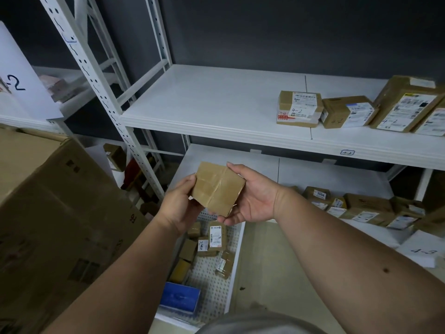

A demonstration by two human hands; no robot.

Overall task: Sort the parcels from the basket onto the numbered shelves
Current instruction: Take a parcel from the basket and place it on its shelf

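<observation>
Both hands, left hand [179, 203] and right hand [250, 198], grip one parcel [218, 188] above the basket [234, 256]. I see no label; I judge turning it comes next.

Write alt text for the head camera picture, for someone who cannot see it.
Two hands, left and right, hold a small brown taped parcel in front of white shelves. Labelled parcels sit on the upper shelf, tagged 4-2, and more lie in a white basket below.
</observation>
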